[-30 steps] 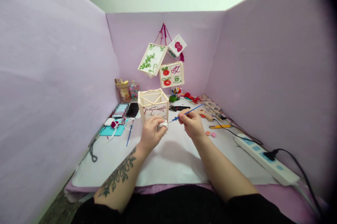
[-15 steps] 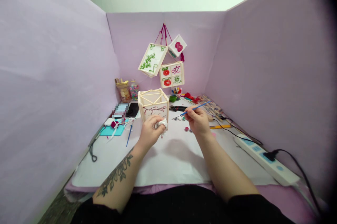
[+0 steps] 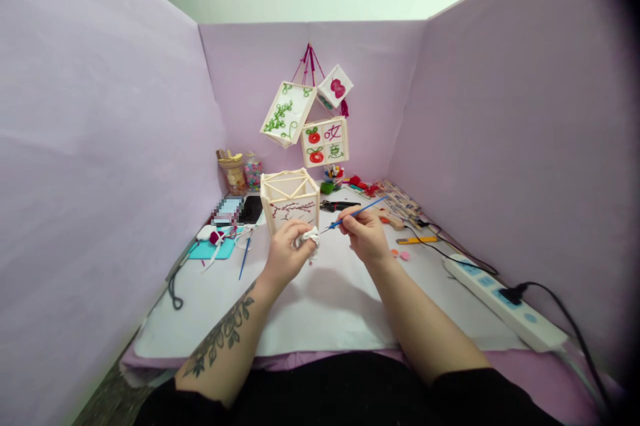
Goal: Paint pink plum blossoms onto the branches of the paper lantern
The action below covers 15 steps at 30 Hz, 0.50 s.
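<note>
In my left hand (image 3: 290,253) is a crumpled white tissue (image 3: 313,237), pinched between thumb and fingers. My right hand (image 3: 367,236) grips a thin blue paintbrush (image 3: 365,207), its tip pointing left, close to the tissue. Just behind my left hand stands a wooden-framed lantern (image 3: 291,203) with white panels and dark red branches painted on the front. My left fingers overlap its lower front edge in view, and whether they touch it is unclear.
Three decorated lanterns (image 3: 325,144) hang at the back. Pliers (image 3: 340,206) lie behind my right hand. A second blue brush (image 3: 245,258) and a turquoise sheet (image 3: 213,249) are at left. A yellow cutter (image 3: 417,240) and a power strip (image 3: 505,303) with black cables lie at right.
My right hand has moved slightly left with the brush, bringing its tip nearer the tissue. Pink and orange paint pots right of that hand now show. My left hand has hardly moved.
</note>
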Available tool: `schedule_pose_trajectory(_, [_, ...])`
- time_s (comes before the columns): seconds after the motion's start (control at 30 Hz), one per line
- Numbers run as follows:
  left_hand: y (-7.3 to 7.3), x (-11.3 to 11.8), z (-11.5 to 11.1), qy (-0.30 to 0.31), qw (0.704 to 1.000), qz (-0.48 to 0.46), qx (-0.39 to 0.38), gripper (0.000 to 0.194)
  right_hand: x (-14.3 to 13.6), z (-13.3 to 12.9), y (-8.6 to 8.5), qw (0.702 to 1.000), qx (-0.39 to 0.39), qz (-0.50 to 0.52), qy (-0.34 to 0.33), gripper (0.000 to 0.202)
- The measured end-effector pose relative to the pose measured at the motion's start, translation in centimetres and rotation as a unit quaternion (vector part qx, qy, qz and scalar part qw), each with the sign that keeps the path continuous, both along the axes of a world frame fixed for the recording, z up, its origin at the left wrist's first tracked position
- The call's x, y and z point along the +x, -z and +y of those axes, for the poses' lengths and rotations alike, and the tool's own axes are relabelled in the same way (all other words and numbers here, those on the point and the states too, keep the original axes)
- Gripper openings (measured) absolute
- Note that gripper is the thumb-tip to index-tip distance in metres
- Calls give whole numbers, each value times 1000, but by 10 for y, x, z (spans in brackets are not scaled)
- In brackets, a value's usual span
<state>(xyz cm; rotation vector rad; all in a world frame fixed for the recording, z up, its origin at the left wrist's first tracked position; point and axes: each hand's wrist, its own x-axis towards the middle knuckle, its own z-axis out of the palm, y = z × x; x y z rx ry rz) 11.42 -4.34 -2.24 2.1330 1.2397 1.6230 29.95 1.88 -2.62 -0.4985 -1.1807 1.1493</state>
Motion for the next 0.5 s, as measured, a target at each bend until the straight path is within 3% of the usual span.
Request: schedule_pose_trajectory(0.5, [-1,-5,3,-4,1000,-3,-16,6,17,13,0,1000,14,13,21,37])
